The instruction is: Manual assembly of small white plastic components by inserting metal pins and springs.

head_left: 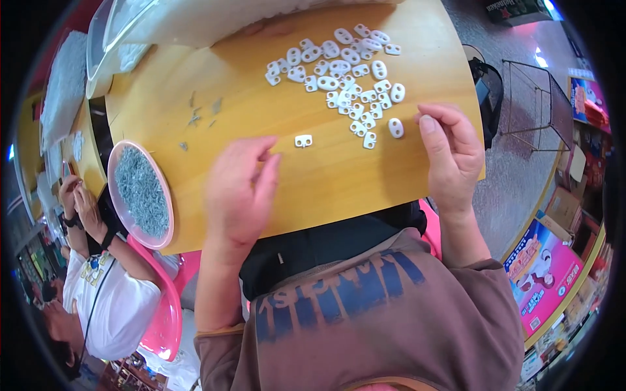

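A small white piece [303, 141] lay alone on the table [306, 202] between the person's hands, nearer the left; it was roughly rectangular with rounded corners, with two round dark holes side by side. The left hand [244, 182], blurred, hung beside it with fingers bent and thumb toward the forefinger; whether it gripped anything could not be told. The right hand [454, 150] was half curled at the table's right side, thumb and forefinger tips close together, and whether something tiny sat between them was also unclear. Near it lay a smooth white oval [396, 128], likewise two-holed, and beyond it spread a loose heap of white pieces [345, 81], some oval, some squarer, several overlapping. At the table's left edge stood a round pink bowl [169, 205], well filled with fine, tangled blue-grey bits [140, 192]; a few greyish scraps [194, 119] were scattered beyond it. A clear plastic tub [96, 55] with whitish contents stood at the far left corner. The tabletop was smooth, yellowish and wood-grained. Farther left, a co-worker's hands [85, 205] met over another table, near a glossy pink chair [166, 319].
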A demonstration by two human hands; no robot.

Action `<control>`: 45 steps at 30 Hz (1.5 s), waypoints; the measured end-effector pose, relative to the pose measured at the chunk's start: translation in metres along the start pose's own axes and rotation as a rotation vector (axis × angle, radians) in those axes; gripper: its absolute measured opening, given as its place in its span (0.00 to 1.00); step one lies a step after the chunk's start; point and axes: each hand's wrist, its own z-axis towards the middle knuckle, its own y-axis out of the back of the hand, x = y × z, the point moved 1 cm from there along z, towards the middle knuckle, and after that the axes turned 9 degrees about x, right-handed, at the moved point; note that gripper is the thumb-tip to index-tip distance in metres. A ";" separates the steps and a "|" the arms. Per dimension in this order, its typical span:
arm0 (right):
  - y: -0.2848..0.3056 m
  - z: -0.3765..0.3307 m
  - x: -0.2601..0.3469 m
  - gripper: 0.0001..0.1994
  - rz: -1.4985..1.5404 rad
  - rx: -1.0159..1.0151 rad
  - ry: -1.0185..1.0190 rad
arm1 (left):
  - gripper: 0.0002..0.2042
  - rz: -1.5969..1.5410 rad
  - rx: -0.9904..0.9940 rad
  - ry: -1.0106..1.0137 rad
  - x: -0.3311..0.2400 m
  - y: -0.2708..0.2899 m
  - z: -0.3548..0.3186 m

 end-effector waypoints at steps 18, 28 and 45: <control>-0.044 -0.009 0.032 0.08 -0.317 0.237 0.381 | 0.12 0.262 -0.202 0.106 0.045 0.030 -0.010; -0.043 -0.009 0.032 0.08 -0.315 0.247 0.385 | 0.08 0.540 -0.163 0.004 0.039 0.028 0.004; -0.041 -0.006 0.026 0.08 -0.285 0.213 0.368 | 0.02 0.636 -0.232 -0.055 0.047 0.025 0.030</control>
